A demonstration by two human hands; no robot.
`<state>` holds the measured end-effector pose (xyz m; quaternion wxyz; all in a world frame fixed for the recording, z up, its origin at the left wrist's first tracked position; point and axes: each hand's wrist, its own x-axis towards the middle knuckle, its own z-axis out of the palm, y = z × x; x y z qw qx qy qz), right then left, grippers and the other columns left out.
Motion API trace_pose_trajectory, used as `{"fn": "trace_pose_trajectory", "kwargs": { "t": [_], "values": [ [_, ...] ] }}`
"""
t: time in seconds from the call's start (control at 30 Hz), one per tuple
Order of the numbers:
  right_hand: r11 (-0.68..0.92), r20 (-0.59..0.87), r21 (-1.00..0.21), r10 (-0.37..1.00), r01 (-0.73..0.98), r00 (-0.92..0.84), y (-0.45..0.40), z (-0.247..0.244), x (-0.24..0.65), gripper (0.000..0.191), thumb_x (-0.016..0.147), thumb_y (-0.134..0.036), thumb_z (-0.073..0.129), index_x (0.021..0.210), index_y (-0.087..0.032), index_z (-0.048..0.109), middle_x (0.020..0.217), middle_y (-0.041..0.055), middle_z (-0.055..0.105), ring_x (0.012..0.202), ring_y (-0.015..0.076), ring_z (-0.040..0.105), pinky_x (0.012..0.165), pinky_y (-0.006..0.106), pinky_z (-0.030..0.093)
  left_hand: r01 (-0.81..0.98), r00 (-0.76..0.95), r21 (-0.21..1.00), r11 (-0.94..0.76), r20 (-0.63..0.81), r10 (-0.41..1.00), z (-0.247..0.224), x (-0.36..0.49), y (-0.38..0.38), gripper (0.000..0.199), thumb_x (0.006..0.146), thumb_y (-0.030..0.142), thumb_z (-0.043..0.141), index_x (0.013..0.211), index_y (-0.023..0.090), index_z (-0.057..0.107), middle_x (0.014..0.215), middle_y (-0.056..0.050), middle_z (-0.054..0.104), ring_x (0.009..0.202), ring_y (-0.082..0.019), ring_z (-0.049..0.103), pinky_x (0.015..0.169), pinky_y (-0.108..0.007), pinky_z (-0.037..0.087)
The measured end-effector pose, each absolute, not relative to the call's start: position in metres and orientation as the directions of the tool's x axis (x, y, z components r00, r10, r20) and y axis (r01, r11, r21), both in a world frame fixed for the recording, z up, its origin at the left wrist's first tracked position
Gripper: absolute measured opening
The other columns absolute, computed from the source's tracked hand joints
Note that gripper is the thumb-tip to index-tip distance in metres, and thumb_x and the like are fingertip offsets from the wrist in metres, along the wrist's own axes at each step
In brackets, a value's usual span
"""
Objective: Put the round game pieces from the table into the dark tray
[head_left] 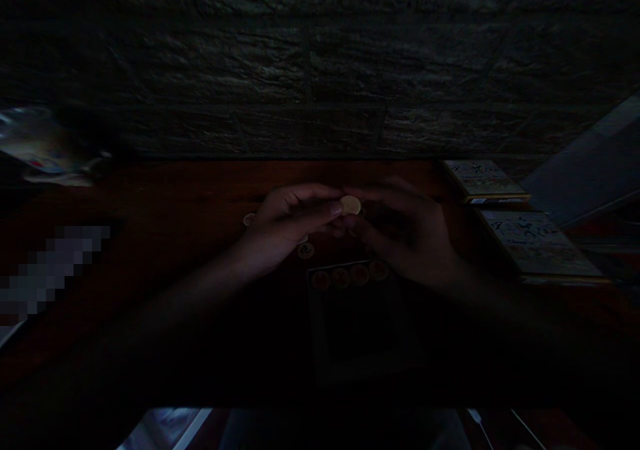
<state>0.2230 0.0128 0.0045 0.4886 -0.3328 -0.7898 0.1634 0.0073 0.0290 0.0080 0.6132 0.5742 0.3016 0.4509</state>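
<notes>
A round pale Chinese chess piece (351, 205) is held up over the table, between the fingertips of both hands. My left hand (295, 220) pinches it from the left, thumb against its face. From the other side, the thumb and forefinger of my right hand (407, 227) close on it. Below the hands lies an open shallow box (316, 330) with several chess pieces (341, 277) in a row along its far edge. Beside my left hand, another piece (305, 251) with a dark character rests on the table, and one more (249, 220) is partly covered by that hand.
Two flat printed boxes, one farther back (483, 179) and one nearer (543, 243), lie at the right of the wooden table (200, 190). A plastic-wrapped package (37, 143) is at the far left. A dark stone wall (340, 70) rises behind. The light is very dim.
</notes>
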Motion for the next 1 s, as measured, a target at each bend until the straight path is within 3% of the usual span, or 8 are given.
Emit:
{"fn": "trace_pose_trajectory", "kwargs": {
  "t": [0.2, 0.37, 0.6, 0.73, 1.0],
  "values": [
    [0.592, 0.534, -0.768, 0.802, 0.245, -0.266, 0.009, 0.000, 0.220, 0.038, 0.097, -0.034, 0.078, 0.133, -0.026, 0.077, 0.098, 0.0029, 0.081, 0.079, 0.0184, 0.076, 0.072, 0.032, 0.062, -0.172, 0.393, 0.978, -0.118, 0.178, 0.902, 0.007, 0.007, 0.029, 0.026, 0.090, 0.034, 0.086, 0.110, 0.019, 0.083, 0.105, -0.007, 0.083, 0.084, -0.016, 0.077, 0.080, -0.026, 0.061],
    [0.485, 0.451, -0.852, 0.872, 0.197, -0.192, 0.008, 0.005, 0.215, 0.027, 0.096, -0.044, 0.078, 0.116, -0.027, 0.084, 0.091, 0.0014, 0.083, 0.081, 0.0211, 0.079, 0.070, 0.033, 0.064, -0.155, 0.380, 0.979, -0.133, 0.183, 0.907, 0.008, 0.008, 0.028, 0.028, 0.087, 0.035, 0.088, 0.110, 0.019, 0.083, 0.103, -0.007, 0.083, 0.083, -0.017, 0.077, 0.080, -0.029, 0.063],
    [0.416, 0.388, -0.899, 0.902, 0.136, -0.191, 0.008, 0.010, 0.213, 0.025, 0.092, -0.049, 0.082, 0.094, -0.025, 0.085, 0.074, -0.0004, 0.078, 0.057, 0.0140, 0.068, 0.055, 0.026, 0.056, -0.091, 0.394, 0.973, -0.211, 0.230, 0.890, 0.008, 0.006, 0.029, 0.026, 0.089, 0.035, 0.087, 0.108, 0.019, 0.082, 0.097, -0.005, 0.083, 0.083, -0.016, 0.077, 0.082, -0.028, 0.062],
    [0.389, 0.362, -0.916, 0.907, 0.102, -0.215, 0.010, 0.009, 0.214, 0.031, 0.091, -0.052, 0.082, 0.085, -0.022, 0.083, 0.074, 0.0016, 0.079, 0.056, 0.0131, 0.067, 0.051, 0.023, 0.052, -0.025, 0.386, 0.969, -0.245, 0.235, 0.892, 0.012, 0.007, 0.026, 0.026, 0.087, 0.035, 0.089, 0.106, 0.019, 0.083, 0.098, -0.005, 0.084, 0.084, -0.017, 0.078, 0.080, -0.028, 0.061],
    [0.330, 0.307, -0.942, 0.920, 0.058, -0.244, 0.009, 0.010, 0.212, 0.035, 0.090, -0.053, 0.082, 0.084, -0.019, 0.081, 0.073, 0.0015, 0.077, 0.053, 0.0108, 0.064, 0.048, 0.021, 0.051, -0.038, 0.380, 0.980, -0.196, 0.196, 0.904, 0.014, 0.009, 0.025, 0.026, 0.087, 0.038, 0.088, 0.103, 0.018, 0.080, 0.099, -0.007, 0.084, 0.084, -0.020, 0.080, 0.081, -0.031, 0.064]
  ]
}}
